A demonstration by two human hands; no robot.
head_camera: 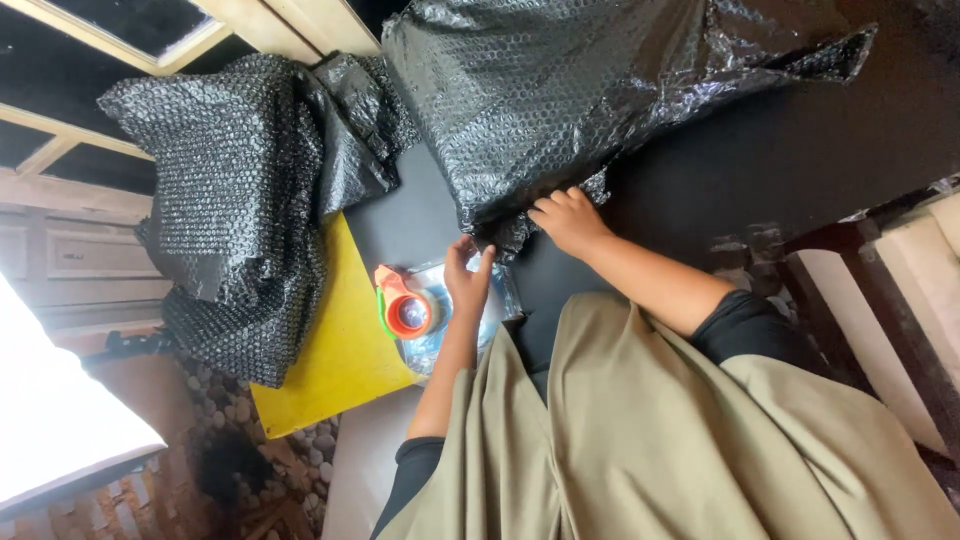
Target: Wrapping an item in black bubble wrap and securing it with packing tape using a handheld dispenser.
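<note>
While the view looks down from the head camera, a large sheet of black bubble wrap point(560, 90) is seen draped over a bulky object on the dark desk point(800, 150), filling the far middle of the scene. Its near, crumpled edge is pressed by the right hand point(568, 220), whose fingers are curled down onto the plastic just where the sheet ends; whether the edge is actually pinched or only pushed flat cannot be told. The left hand point(467, 280) is held just near and to the left of that edge, fingers loosely spread, thumb raised, its fingertips touching the hanging corner of the wrap. Nothing is seen clenched inside it. Beneath this hand a clear, shiny plastic piece point(500, 305) is glimpsed, and just to its left an orange and green tape dispenser with a roll of clear tape point(405, 310) is lying on a flat yellow board point(335, 340) that juts out from under the desk edge. A second heap of black bubble wrap point(240, 190) is piled at the left, overlapping the far part of the yellow board. Both forearms are bare, with black sleeves pushed up, and olive-khaki cloth point(680, 450) is spread across the near foreground. At the far left, pale wooden frames point(70, 130) are seen.
</note>
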